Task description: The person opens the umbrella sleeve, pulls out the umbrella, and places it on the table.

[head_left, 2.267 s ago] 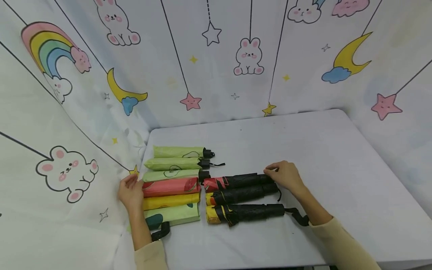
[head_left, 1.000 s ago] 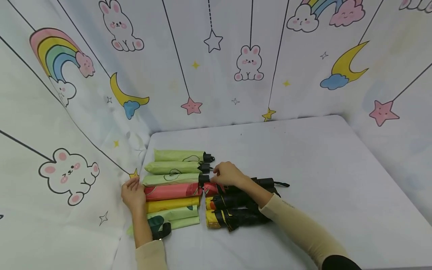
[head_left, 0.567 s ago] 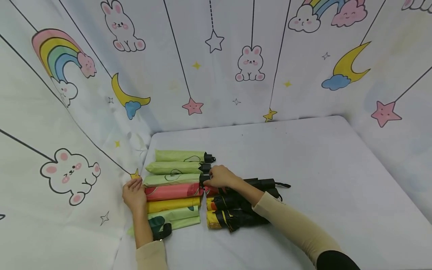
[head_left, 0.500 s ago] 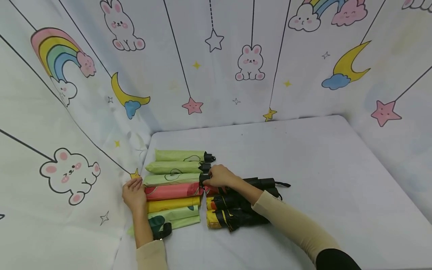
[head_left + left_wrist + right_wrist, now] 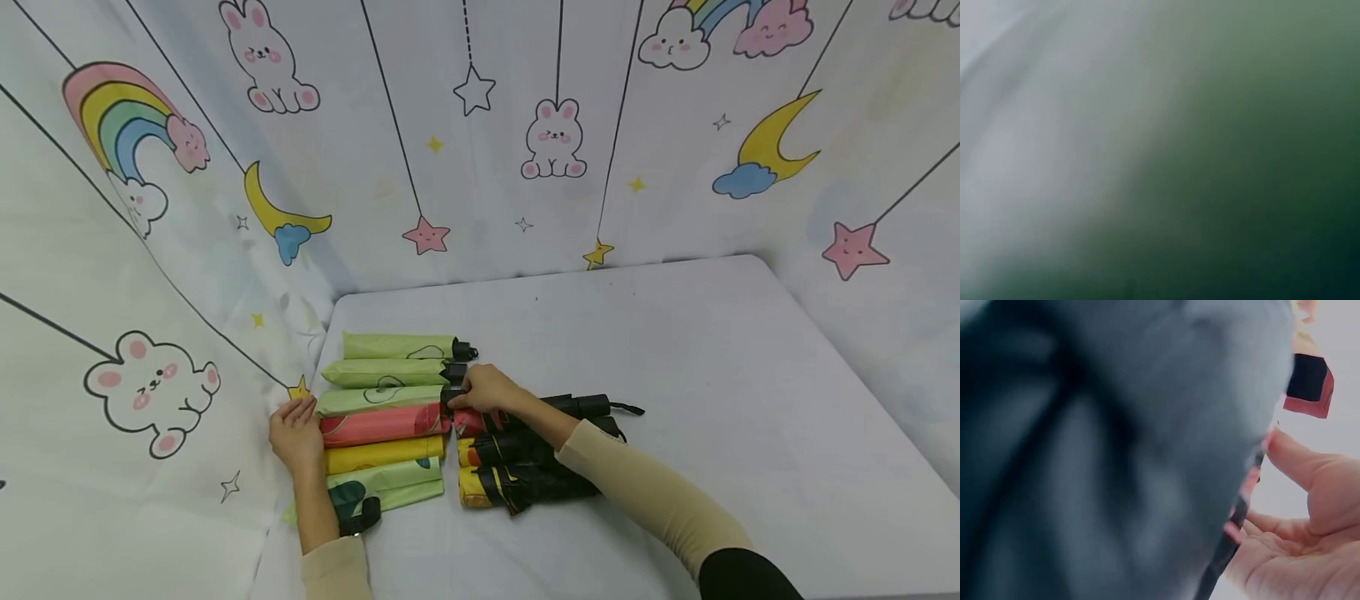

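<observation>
Several folded umbrellas lie side by side in two columns. The left column holds three light green umbrellas, a red umbrella, a yellow umbrella and a green umbrella. Three black umbrellas with red or yellow ends form the right column. My left hand rests at the red umbrella's left end, fingers fairly straight. My right hand has its fingertips at the black end of the third light green umbrella, beside the red one. Dark fabric in the right wrist view hides some of its fingers.
A white table lies beneath, with a patterned cloth behind and at the sides. A black strap curls off the lowest green umbrella. The left wrist view is only a blur.
My right hand has moved left from the right end of the top black umbrella to the black end of a light green one. The left hand stays about where it was.
</observation>
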Motion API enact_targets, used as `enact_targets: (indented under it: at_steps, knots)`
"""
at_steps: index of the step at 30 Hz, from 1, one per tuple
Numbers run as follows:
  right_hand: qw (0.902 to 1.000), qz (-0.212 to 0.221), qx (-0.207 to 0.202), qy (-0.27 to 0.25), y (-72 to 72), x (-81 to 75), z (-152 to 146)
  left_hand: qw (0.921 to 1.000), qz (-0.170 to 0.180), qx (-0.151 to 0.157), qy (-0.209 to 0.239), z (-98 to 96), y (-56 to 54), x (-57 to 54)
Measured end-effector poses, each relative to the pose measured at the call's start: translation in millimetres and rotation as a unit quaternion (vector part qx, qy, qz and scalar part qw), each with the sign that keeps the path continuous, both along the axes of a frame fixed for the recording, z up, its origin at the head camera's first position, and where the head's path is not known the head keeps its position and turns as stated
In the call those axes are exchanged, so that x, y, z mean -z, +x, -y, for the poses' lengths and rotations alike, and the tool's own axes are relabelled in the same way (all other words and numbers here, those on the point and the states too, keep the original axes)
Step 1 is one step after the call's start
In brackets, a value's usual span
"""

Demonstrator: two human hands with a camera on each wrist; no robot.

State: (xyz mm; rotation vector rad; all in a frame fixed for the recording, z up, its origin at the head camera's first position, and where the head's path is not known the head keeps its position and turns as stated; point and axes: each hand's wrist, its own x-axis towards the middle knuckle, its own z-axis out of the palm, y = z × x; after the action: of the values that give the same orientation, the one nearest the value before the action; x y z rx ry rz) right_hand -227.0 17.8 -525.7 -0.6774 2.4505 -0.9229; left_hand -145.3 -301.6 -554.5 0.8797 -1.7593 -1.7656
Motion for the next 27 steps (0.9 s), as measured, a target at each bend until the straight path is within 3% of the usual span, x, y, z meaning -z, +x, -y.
enact_targets:
  at_steps: [4, 11, 14, 17, 21, 27]
  knots:
    - [0.9992, 0.03, 0.001, -0.026, -1.1, 1.7, -2, 1.0, -0.004, -0.001, 0.008, -0.4, 0.9, -0.4]
    - [0.9975, 0.014, 0.047, -0.051, -0.2, -1.5, 0, 0.9994, -0.019, -0.009, 0.029, -0.3, 1.0, 1.3]
    - [0.9938, 0.026, 0.068, -0.084, 0.6, -4.4, 4, 0.9993, -0.018, -0.013, 0.03, 0.5, 0.4, 2.2]
    - [0.9815, 0.063, 0.104, -0.148, 2.0, -7.0, 8, 0.999, -0.021, -0.017, 0.037, 1.1, -0.5, 3.0]
    - [0.9559, 0.13, 0.134, -0.227, 5.8, -9.4, 13, 0.9987, -0.023, -0.018, 0.043, 1.8, -1.9, 3.8]
    - [0.9344, 0.188, 0.148, -0.264, 13.0, -16.0, 18, 0.9987, -0.02, -0.022, 0.042, 2.1, -2.5, 2.2]
